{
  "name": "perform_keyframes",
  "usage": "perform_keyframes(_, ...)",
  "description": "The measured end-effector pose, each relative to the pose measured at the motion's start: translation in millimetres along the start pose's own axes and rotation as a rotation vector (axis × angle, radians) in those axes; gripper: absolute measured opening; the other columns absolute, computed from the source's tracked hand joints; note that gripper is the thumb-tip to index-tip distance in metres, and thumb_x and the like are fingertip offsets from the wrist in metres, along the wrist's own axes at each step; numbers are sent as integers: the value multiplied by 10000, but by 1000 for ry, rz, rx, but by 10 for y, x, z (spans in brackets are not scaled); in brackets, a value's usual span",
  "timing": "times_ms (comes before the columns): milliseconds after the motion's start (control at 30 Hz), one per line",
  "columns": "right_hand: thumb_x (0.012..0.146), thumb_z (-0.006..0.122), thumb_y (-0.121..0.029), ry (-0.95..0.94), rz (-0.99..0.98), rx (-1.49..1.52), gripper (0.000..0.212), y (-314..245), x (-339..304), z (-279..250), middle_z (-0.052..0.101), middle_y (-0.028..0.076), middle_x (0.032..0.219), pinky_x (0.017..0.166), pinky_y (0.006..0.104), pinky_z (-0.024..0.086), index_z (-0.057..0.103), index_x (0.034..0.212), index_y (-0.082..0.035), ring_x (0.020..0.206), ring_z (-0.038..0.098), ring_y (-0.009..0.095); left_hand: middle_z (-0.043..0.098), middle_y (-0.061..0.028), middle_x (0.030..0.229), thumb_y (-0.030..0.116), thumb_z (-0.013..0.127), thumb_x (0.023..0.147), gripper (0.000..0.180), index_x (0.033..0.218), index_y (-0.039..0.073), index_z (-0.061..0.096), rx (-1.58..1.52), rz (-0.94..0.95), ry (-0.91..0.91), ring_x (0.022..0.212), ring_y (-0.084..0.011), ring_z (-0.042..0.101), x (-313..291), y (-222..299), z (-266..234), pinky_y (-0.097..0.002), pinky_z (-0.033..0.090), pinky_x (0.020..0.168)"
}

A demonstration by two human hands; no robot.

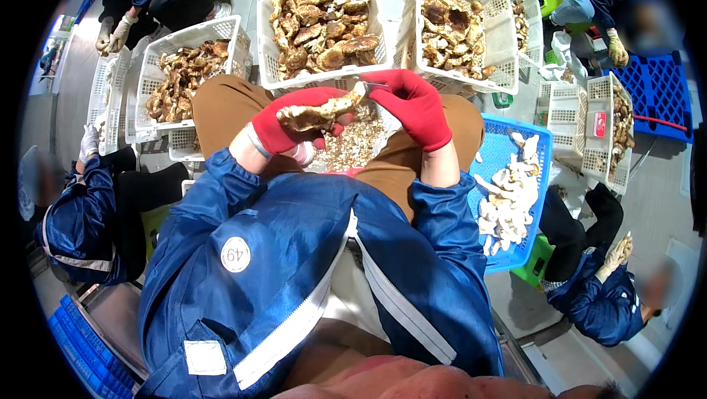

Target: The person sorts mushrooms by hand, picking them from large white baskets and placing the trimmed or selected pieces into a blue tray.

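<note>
My left hand, in a red glove, is closed around a long brown-and-cream mushroom. The mushroom lies tilted, its pale stem end raised to the right. My right hand, also red-gloved, grips a small knife; only its thin blade shows, touching or very near the stem tip, and the handle is hidden in the fingers. Below both hands, between my knees, lies a heap of small mushroom trimmings.
White perforated crates of brown mushrooms stand ahead: one in the middle, one at right, one at left. A blue basket with pale mushroom pieces sits by my right thigh. Several co-workers sit around, among them one at far left.
</note>
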State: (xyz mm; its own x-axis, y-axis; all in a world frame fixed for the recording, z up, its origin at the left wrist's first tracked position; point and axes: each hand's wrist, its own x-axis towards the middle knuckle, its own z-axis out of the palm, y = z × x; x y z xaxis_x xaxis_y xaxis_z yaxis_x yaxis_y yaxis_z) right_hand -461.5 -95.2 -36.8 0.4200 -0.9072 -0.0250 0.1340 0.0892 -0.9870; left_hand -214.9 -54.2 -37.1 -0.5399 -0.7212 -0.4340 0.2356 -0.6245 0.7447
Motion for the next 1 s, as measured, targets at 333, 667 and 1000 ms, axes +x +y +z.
perform_keyframes(333, 828, 707, -67, 23, -312, -639, 105, 116, -45, 133, 680, 106, 1063, 739, 322, 521, 673, 918, -26, 886, 665, 234, 692, -55, 1033, 130, 740, 844, 384, 1183, -21, 640, 588, 91, 238, 951, -98, 634, 3, 212, 53, -257, 519, 852)
perform_keyframes(667, 838, 679, -73, 79, -259, -545, 277, 202, -57, 173, 685, 122, 892, 715, 306, 519, 677, 1115, -53, 783, 662, 200, 699, -79, 1029, 117, 733, 798, 419, 1191, 1, 646, 860, 140, 334, 957, -124, 646, 40, 221, 121, -283, 531, 860)
perform_keyframes(1000, 848, 682, -106, 195, -68, -418, 171, 223, -33, 157, 682, 127, 829, 660, 316, 517, 703, 994, -19, 720, 658, 181, 703, -109, 1021, 125, 698, 811, 390, 1187, 31, 648, 1005, 239, 334, 944, -164, 662, 62, 171, 140, -310, 525, 857)
